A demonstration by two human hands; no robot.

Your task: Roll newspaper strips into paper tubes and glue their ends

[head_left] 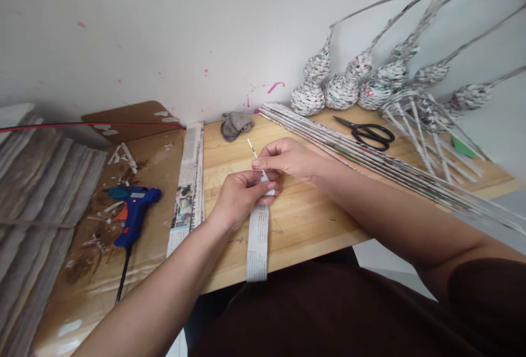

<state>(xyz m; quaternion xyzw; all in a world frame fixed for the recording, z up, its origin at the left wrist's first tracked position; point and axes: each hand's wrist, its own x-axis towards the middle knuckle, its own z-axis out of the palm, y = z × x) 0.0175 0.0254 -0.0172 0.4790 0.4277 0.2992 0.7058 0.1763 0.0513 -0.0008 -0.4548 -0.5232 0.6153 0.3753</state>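
Note:
A newspaper strip runs from my hands down over the front edge of the wooden table. Its upper end is rolled into a thin, pointed tube that sticks out beyond my fingers. My left hand is closed, thumb and fingers pinching the strip where the flat part meets the rolled part. Just above it, my right hand pinches the thin rolled end between thumb and fingers. Left of my left hand lies a stack of flat newspaper strips. To the right, finished paper tubes lie in a bundle under my right forearm.
Black-handled scissors lie beyond the tubes. Several woven paper gourds stand against the wall, near loose paper tubes. A grey cloth sits at the back. At left are a blue glue gun and a tied paper stack.

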